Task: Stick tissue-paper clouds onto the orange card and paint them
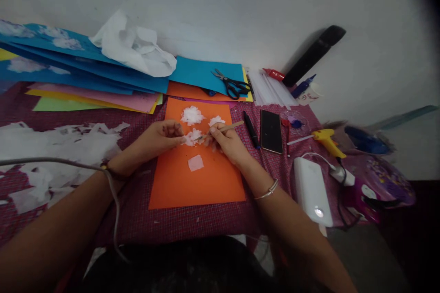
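Observation:
An orange sheet of paper (197, 187) lies in front of me with three ruffled white tissue paper clusters on it. One cluster (192, 115) is at the upper left, another (216, 121) at the upper right, and the lower cluster (192, 137) sits between my hands. My left hand (165, 135) has its fingertips closed on the left edge of that lower cluster. My right hand (223, 139) grips a slim tan stick-like tool (233, 125), its tip at the same cluster. Below lies a small pale pink paper square (195, 163).
Behind are blue sheets (206, 73), black-handled scissors (233, 88) and crumpled white paper (135, 50). To the right lie a black marker (251, 130), phone (271, 132), white power bank (312, 192) and yellow glue gun (328, 141). A grey cable (68, 161) crosses my left forearm.

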Tool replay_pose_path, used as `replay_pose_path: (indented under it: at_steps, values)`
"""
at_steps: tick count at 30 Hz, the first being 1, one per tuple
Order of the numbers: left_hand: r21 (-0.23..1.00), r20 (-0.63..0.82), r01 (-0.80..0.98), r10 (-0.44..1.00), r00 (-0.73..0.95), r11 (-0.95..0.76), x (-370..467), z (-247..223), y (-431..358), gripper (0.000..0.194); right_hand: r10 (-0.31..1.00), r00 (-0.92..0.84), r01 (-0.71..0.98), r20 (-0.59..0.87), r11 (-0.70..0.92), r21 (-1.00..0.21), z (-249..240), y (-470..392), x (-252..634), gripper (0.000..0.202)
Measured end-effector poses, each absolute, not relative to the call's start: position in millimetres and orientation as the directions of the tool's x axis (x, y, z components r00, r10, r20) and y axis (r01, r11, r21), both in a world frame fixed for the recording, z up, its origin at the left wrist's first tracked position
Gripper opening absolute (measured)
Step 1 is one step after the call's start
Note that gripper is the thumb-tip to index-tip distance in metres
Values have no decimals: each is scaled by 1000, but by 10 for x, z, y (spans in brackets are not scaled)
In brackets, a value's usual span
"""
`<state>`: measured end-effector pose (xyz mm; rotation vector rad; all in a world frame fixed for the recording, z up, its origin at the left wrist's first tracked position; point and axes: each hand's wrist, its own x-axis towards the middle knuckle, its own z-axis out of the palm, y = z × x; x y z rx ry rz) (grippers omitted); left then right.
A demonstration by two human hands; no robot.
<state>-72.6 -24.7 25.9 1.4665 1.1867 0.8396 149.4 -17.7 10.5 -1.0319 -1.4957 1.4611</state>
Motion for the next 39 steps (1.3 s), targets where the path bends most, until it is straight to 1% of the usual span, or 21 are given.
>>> replay_pose_path:
  at_steps: [3, 5, 8, 13, 16, 20, 23, 26, 28, 30, 32, 33, 35, 37, 39]
  values:
    - [959, -68, 280, 941, 332, -29, -609, 255, -290, 18, 934, -357, 13, 6, 11, -1000, 85, -166, 1486, 34]
    - [947, -60, 317, 938, 341, -55, -522, 230, -317, 16, 933, -359, 15, 2, 7, -1000, 79, -161, 1482, 34]
    - [910, -39, 405, 958, 283, -82, -420, 176, -337, 13, 941, -340, 6, 5, 8, -1000, 98, -166, 1484, 33]
    - [854, 65, 494, 976, 208, -163, -381, 102, -301, 11, 977, -212, -52, 24, 13, -999, 186, -199, 1508, 32]
    - [836, 97, 515, 975, 202, -190, -391, 67, -280, 13, 969, -246, -58, 33, 20, -998, 205, -215, 1507, 32]
    - [818, 102, 538, 972, 211, -203, -389, 38, -268, 15, 952, -298, 3, 65, 69, -998, 166, -220, 1483, 33]
    - [844, 83, 504, 974, 213, -183, -411, 60, -256, 11, 941, -325, 64, 93, 120, -991, 127, -217, 1470, 37]
    - [870, 97, 461, 977, 191, -176, -474, 127, -267, 14, 934, -345, 85, 87, 123, -989, 90, -210, 1468, 41]
    - [862, 109, 463, 968, 227, -206, -516, 185, -312, 12, 930, -357, 86, 88, 126, -988, 66, -207, 1470, 43]
    - [834, 116, 480, 938, 326, -270, -530, 242, -394, 13, 924, -369, 84, 99, 139, -987, 46, -207, 1473, 42]
    - [751, 131, 529, 874, 468, -395, -508, 290, -501, 15, 918, -382, 78, 108, 148, -986, 37, -213, 1473, 41]
    - [681, 131, 559, 830, 542, -473, -487, 309, -557, 14, 916, -387, 73, 109, 149, -986, 37, -217, 1472, 40]
    - [497, 105, 621, 752, 651, -606, -440, 334, -665, 10, 914, -390, 59, 109, 144, -988, 50, -226, 1469, 39]
    - [323, 58, 667, 718, 694, -671, -402, 334, -754, 8, 917, -384, 47, 108, 136, -990, 75, -233, 1468, 38]
    - [200, 39, 692, 711, 702, -694, -383, 310, -813, 17, 920, -375, 44, 110, 136, -990, 107, -234, 1475, 37]
